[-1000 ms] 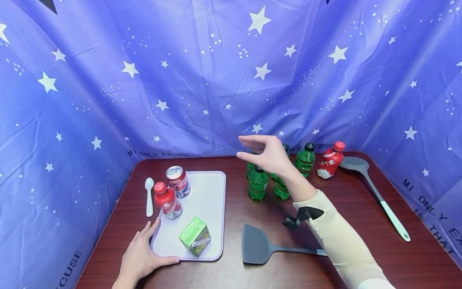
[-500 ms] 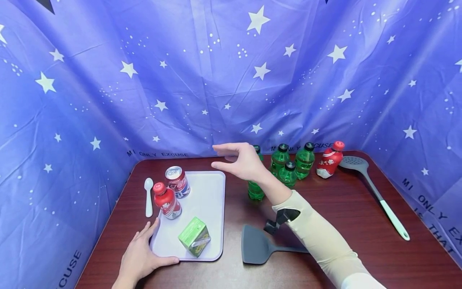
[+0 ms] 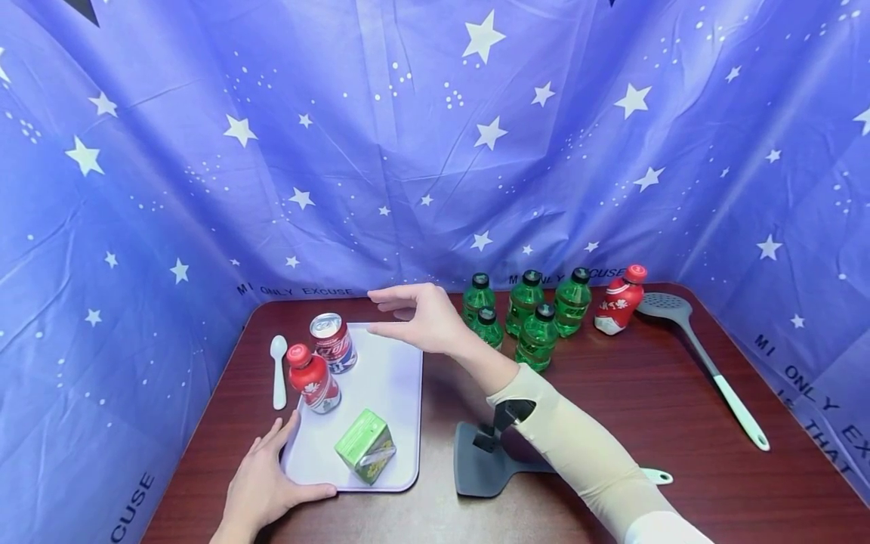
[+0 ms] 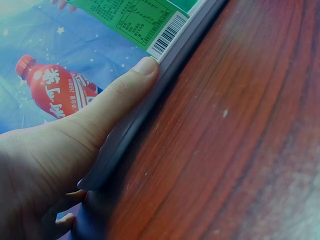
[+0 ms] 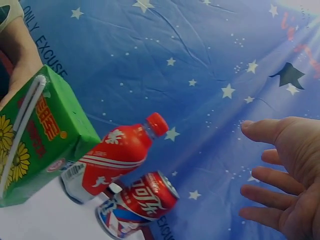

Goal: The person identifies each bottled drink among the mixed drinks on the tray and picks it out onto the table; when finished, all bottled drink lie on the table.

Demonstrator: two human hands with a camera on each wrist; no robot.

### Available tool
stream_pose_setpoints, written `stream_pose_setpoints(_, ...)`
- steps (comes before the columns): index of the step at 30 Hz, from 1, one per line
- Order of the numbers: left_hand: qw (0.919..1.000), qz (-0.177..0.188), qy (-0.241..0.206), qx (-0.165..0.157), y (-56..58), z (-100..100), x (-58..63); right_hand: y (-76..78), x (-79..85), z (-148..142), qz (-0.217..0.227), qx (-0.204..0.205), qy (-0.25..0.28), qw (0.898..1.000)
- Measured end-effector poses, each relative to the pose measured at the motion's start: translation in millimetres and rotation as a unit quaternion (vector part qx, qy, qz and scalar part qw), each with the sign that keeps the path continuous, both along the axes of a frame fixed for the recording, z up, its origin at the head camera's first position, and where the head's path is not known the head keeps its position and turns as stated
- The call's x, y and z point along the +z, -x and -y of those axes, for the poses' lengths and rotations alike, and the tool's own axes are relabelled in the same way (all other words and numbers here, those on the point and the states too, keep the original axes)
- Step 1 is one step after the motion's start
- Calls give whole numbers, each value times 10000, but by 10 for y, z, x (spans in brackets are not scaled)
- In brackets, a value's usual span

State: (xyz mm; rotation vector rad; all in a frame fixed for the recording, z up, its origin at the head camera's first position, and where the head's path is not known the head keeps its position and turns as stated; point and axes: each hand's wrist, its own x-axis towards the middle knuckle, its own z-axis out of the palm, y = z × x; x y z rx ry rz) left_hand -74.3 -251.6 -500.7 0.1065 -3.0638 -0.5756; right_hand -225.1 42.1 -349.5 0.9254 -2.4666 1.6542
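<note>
My left hand [image 3: 261, 483] rests at the near left corner of a white tray [image 3: 384, 378]. In the left wrist view its thumb [image 4: 117, 95] lies straight along the tray's edge, beside a green drink box [image 4: 137, 22]. Over the tray's far right part hovers my right hand [image 3: 428, 321], fingers extended, thumb apart, holding nothing. On the tray stand a red bottle [image 3: 315, 384] and a red soda can [image 3: 334, 344] at the left, and the green drink box [image 3: 365, 446] with its straw at the front.
Several green bottles [image 3: 537, 340] and another red bottle [image 3: 620, 301] stand at the back right. A slotted turner [image 3: 669, 306] lies farther right. A grey spatula [image 3: 476, 472] lies partly under my right forearm. Left of the tray lies a white spoon [image 3: 279, 378].
My right hand has moved left, from in front of the green bottles to above the tray's far right part, uncovering those bottles. The left hand and the things on the tray have stayed put.
</note>
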Motion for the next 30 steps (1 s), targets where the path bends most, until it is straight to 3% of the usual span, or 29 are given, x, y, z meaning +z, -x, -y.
stream_pose_setpoints(21,10000,11,20,17,-15,11,17,-25,-283,607,-417,296,-636,9967)
stream_pose_setpoints(30,9998,-199,-25,-47,-15,7,10,-13,-421,829,-686,501,-1011,9912)
